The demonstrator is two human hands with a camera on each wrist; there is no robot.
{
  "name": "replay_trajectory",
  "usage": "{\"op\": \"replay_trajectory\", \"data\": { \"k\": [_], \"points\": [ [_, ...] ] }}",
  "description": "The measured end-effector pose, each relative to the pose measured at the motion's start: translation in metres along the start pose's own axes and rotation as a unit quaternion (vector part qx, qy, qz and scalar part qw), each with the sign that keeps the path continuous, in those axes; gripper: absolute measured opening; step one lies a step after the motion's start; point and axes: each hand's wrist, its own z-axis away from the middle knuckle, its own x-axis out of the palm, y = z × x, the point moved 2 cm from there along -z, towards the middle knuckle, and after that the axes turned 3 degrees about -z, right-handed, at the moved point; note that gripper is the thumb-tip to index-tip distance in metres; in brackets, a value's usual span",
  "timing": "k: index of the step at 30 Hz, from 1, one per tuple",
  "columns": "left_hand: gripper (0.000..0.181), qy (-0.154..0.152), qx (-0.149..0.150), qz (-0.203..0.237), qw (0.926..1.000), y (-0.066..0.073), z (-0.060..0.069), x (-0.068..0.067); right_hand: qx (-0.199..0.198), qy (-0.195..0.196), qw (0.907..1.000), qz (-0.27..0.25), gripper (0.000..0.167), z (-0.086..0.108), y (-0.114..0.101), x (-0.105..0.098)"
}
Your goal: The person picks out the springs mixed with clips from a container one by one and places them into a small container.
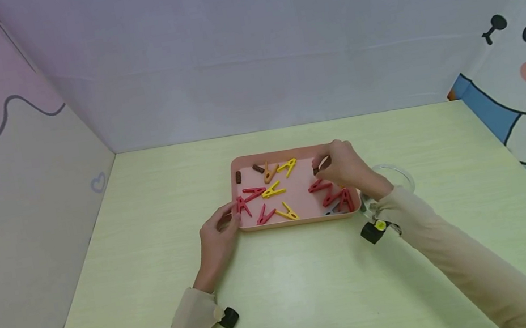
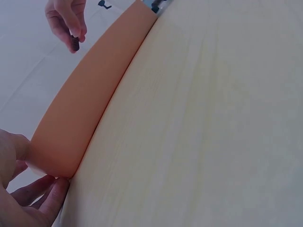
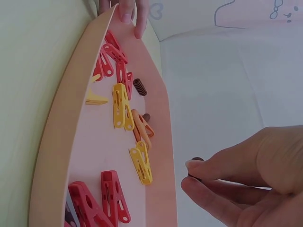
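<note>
We see small, dark-brown, ridged cylinder (image 2: 75,43), pinched at fingertips of right grip (image 1: 344,165); left grip (image 1: 218,239) grasps edge of tray (image 1: 298,222).

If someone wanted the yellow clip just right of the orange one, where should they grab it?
Probably by its narrow closed end, from above on the right. The yellow clip points that end toward bare floor of the tray, while its spread legs reach toward the orange clip, leaving less room there.
</note>
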Motion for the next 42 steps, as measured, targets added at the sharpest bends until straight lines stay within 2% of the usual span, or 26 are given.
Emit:
{"op": "replay_trajectory", "data": {
  "k": [15,42],
  "points": [
    [0.031,-0.006,0.000,0.003,1.0000,0.001,0.000,0.000,-0.008,0.017,0.9997,0.018,0.008,0.008,0.000,-0.006],
    [0.032,-0.005,0.003,-0.002,1.0000,0.003,0.002,0.000,-0.036,0.018,0.9990,0.019,0.010,0.030,-0.005,-0.018]
  ]
}}
